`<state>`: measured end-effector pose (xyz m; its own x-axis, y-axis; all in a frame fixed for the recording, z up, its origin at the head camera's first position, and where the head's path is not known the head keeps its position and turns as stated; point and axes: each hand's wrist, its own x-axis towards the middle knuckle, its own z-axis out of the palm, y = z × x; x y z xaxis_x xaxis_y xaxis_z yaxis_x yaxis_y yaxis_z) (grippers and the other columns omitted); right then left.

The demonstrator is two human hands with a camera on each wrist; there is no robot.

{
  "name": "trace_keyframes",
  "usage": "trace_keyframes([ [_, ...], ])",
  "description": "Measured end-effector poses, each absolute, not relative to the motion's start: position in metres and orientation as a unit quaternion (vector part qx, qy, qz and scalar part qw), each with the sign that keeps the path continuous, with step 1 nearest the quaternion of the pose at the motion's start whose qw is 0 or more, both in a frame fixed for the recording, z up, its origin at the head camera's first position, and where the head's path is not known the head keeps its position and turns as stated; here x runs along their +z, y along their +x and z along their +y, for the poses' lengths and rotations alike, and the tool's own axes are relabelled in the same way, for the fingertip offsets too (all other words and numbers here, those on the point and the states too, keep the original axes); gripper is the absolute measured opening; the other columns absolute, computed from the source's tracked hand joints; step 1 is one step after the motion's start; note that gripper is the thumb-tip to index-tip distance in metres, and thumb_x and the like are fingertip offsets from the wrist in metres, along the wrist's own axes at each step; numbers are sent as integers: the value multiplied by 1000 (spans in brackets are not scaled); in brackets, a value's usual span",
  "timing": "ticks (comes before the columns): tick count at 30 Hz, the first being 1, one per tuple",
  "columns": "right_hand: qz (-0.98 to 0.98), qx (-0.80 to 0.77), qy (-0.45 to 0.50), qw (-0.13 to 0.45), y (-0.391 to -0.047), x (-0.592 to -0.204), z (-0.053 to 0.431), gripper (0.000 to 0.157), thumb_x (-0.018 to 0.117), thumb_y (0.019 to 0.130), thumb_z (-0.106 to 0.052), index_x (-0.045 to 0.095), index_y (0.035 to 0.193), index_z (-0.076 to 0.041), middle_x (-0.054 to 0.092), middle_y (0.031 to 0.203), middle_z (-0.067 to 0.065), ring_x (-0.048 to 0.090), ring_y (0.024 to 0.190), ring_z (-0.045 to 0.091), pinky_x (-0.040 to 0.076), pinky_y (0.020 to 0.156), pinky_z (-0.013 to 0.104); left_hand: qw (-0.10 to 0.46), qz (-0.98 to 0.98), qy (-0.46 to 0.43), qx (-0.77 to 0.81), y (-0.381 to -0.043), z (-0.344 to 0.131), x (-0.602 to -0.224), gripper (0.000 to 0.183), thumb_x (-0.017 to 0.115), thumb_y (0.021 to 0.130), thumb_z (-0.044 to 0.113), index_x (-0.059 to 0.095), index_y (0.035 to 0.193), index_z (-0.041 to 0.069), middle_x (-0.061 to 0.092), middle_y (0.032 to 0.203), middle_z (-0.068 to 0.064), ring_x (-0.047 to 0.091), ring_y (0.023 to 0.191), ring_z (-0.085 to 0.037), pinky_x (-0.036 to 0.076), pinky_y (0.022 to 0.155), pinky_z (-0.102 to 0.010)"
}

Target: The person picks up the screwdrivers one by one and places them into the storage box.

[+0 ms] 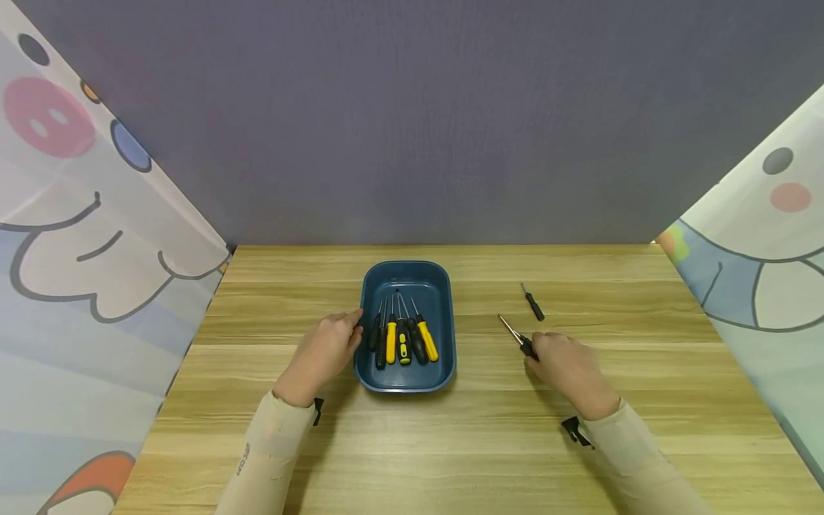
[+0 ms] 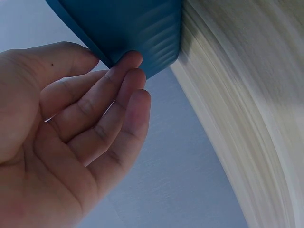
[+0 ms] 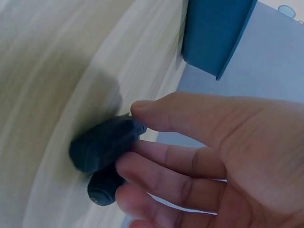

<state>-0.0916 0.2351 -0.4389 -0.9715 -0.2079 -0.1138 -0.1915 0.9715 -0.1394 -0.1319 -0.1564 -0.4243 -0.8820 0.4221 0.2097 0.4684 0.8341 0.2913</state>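
My left hand (image 1: 327, 348) is at the left rim of a dark blue plastic tray (image 1: 402, 386). In the left wrist view, thumb and fingertips pinch the tray's rim (image 2: 78, 31). Inside the tray lie several screwdrivers with black or yellow handles, among them a yellow one (image 1: 428, 342), their shafts pointing away from me. To the tray's right, my right hand (image 1: 568, 368) holds a black-handled screwdriver (image 1: 526, 347) low over the table, its metal shaft angled up-left. The right wrist view shows its handle (image 3: 102, 145) at the thumb and fingers, with a second black handle (image 3: 104, 186) close beside it.
A small black screwdriver (image 1: 533, 304) lies on the wooden table (image 1: 412, 458) beyond my right hand. A grey panel (image 1: 438, 129) rises at the table's back edge. Cartoon-printed sheets (image 1: 772, 286) flank both sides. Black strap buckles (image 1: 575, 430) hang at the wrists.
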Motion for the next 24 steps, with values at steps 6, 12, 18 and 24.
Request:
trace_keyframes([
  [6, 992, -51, -102, 62, -91, -443, 233, 28, 76, 89, -22, 54, 76, -10, 50, 65, 1, 48, 54, 17, 41, 41, 32, 69, -956, -230, -169, -131, -156, -424, 32, 67, 94, 4, 65, 123, -10, 70, 108, -23, 69, 87, -32, 58, 70, -41],
  [12, 992, -44, -101, 58, -91, -445, 232, 28, 76, 89, -22, 54, 77, -9, 50, 66, 1, 48, 55, 17, 41, 41, 32, 67, -956, -229, -169, -132, -156, -424, 32, 67, 94, 4, 65, 123, -10, 70, 108, -23, 70, 89, -33, 59, 73, -42],
  [18, 992, -42, -104, 56, -92, -446, 231, 27, 76, 87, -20, 55, 76, -8, 50, 66, 2, 48, 55, 17, 43, 42, 33, 70, -955, -230, -172, -132, -156, -424, 32, 67, 94, 4, 65, 123, -10, 71, 107, -23, 70, 88, -33, 59, 73, -42],
  [24, 993, -42, -96, 54, -92, -448, 229, 25, 74, 88, -19, 56, 74, -8, 51, 67, 3, 48, 55, 17, 45, 42, 36, 68, -955, -231, -172, -133, -156, -424, 32, 67, 94, 3, 65, 123, -11, 70, 108, -23, 69, 87, -32, 59, 71, -41],
])
